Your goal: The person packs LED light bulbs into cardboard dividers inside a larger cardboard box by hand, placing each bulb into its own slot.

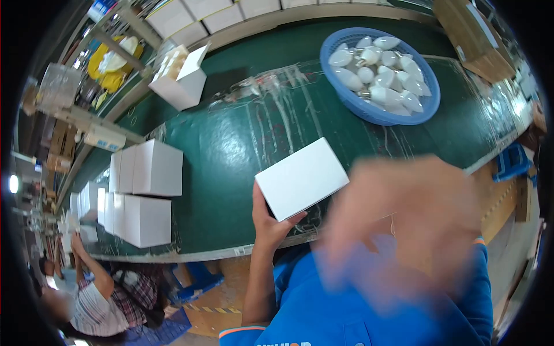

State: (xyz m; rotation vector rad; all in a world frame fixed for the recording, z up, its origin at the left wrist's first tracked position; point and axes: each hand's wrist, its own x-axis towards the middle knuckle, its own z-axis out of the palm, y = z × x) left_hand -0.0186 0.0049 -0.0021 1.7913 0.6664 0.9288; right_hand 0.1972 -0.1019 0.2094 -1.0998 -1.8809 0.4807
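White box (302,177), smooth, rectangular, in left hand (268,222) grip; right hand (404,222) grip blurred, unclear.

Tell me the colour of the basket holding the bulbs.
The basket is blue, seen in the head view.

The right hand (404,225) is a motion blur; the white box (302,178) hides most fingers of the left hand (266,222).

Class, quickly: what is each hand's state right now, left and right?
Left hand: closed on the white box.
Right hand: too blurred, cannot be told.
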